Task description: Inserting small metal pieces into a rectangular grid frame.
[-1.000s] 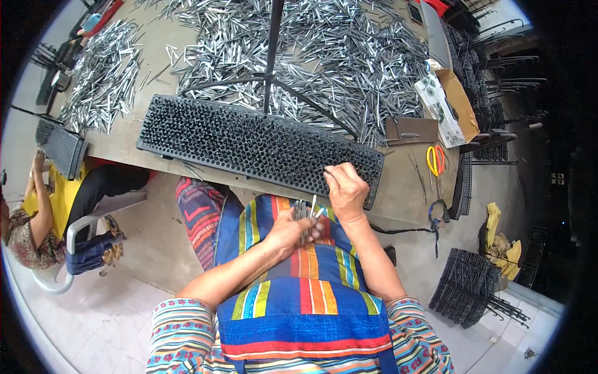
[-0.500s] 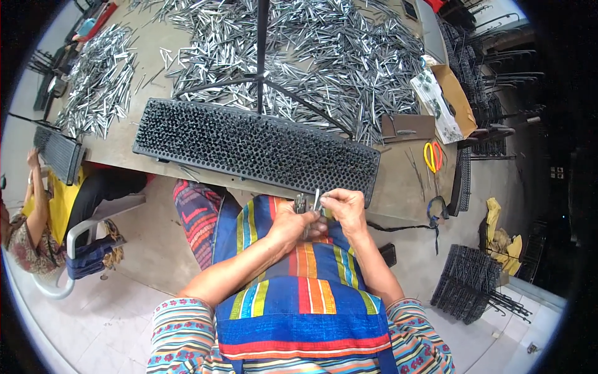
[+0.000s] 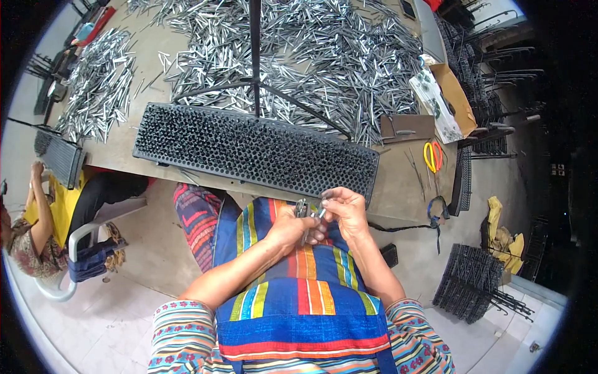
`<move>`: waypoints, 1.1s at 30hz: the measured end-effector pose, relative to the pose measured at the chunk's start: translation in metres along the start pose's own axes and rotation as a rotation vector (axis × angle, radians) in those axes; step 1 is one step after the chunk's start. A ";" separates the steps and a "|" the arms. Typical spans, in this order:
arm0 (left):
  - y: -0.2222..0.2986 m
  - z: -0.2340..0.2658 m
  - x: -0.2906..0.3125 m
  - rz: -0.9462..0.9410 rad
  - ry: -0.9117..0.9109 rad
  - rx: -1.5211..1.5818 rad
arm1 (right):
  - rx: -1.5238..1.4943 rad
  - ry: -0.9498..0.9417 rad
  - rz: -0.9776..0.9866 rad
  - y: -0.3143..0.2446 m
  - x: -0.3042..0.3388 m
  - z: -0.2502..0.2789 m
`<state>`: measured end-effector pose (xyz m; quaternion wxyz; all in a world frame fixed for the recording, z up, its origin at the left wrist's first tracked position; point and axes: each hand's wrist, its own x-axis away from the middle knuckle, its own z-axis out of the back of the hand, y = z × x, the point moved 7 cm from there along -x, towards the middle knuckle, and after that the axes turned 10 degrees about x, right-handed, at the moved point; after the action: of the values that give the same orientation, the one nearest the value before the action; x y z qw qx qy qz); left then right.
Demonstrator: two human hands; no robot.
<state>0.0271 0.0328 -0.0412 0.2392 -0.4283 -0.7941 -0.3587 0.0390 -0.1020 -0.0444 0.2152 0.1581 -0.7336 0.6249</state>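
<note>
In my left hand [image 3: 288, 229], closed above my striped apron, is a small bundle of slim metal pieces [image 3: 301, 206] with their ends sticking up. My right hand [image 3: 349, 214] pinches a single slim metal piece [image 3: 322, 214] between thumb and fingers, close against the left fingertips. Just beyond both hands lies a long black rack [image 3: 249, 151] full of small round holes, tilted across the table's near edge. Dark tips fill many of its holes; the near right part shows more bare holes. What the pieces are exactly is too small to tell.
Loose metal pieces [image 3: 311, 56] cover the table [image 3: 398, 177] behind the rack. A thin black stand [image 3: 255, 62] rises there. Yellow-orange scissors [image 3: 432, 157], a brown pad [image 3: 408, 127] and an open box [image 3: 453, 100] lie right. A co-worker [image 3: 38, 230] sits far left; hooked black racks [image 3: 468, 283] stand lower right.
The slim piece in my right fingers has tilted and sunk lower between the hands. My left hand stays about where it was with its bundle.
</note>
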 end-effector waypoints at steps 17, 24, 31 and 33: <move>-0.023 0.007 0.009 0.035 -0.126 -0.080 | 0.207 0.267 0.391 -0.042 -0.006 0.017; -0.022 0.008 0.014 -0.190 -0.205 -0.709 | 0.448 0.445 0.610 -0.060 -0.012 0.010; -0.018 0.029 0.010 -0.186 -0.070 -0.297 | 0.585 0.456 0.695 -0.061 -0.014 0.006; -0.019 0.038 0.009 -0.186 0.027 -0.108 | 0.663 0.450 0.783 -0.067 -0.012 -0.002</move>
<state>0.0035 0.0601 -0.0657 0.1920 -0.3601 -0.8068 -0.4273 0.0833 -0.1120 0.0069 0.0572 -0.2044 -0.4378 0.8737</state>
